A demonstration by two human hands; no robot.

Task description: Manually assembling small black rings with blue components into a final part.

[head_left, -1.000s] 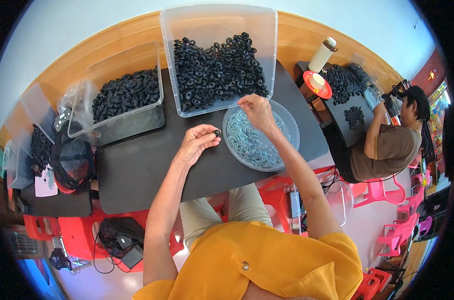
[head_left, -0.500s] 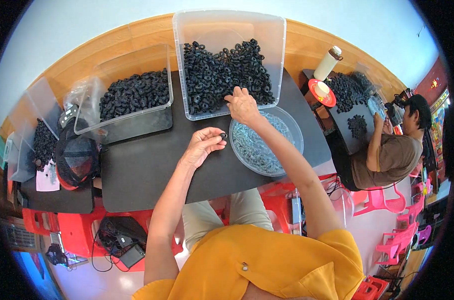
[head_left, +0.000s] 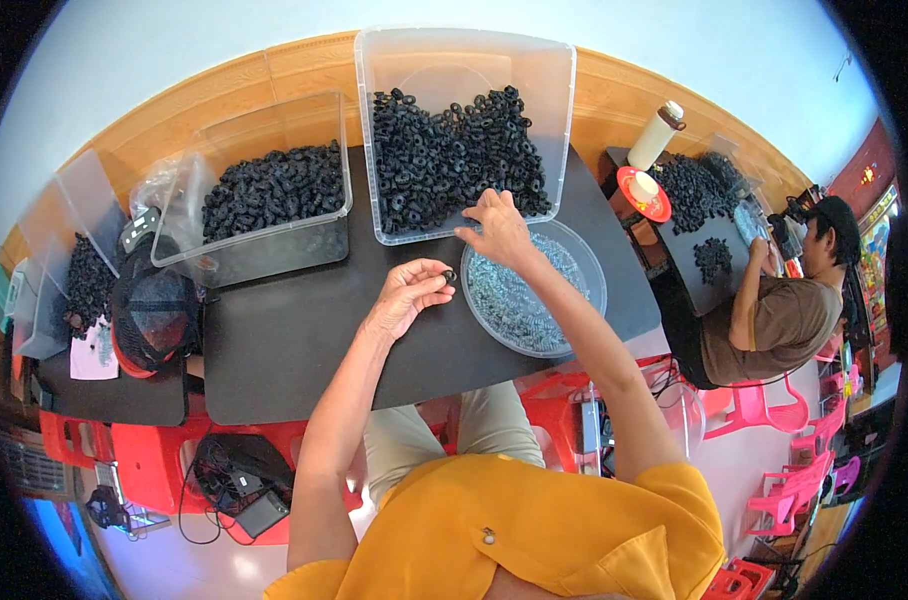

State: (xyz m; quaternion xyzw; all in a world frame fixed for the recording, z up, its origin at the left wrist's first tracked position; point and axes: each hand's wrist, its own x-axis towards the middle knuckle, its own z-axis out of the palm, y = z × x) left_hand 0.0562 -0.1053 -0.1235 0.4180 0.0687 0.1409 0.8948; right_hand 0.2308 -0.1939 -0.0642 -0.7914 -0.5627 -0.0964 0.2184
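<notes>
Pinched between the thumb and fingertips of my left hand [head_left: 406, 297] is a small black ring-shaped part [head_left: 449, 276], held above the dark table. My right hand [head_left: 502, 235] is at the front lip of a tilted clear plastic bin [head_left: 464, 55], its thumb and fingers apart; I see nothing between them. Inside that bin lies a heap of black ring-shaped parts [head_left: 444, 150]. Beneath my right wrist sits a round clear tub [head_left: 471, 310], which holds many small, pale, glinting pieces [head_left: 522, 300] too fine to make out.
Left of the bin stands a clear box [head_left: 274, 262] of black parts. Further left are a black mesh cap [head_left: 154, 310] and another clear box [head_left: 39, 310]. A co-worker [head_left: 784, 310] sits at a right-hand table with black parts, a bottle [head_left: 655, 138] and a red plate [head_left: 658, 208].
My right hand has drawn slightly back from the heap toward the bin's lip, with its fingers spreading. My left hand keeps its pinch on the black part, nearly still.
</notes>
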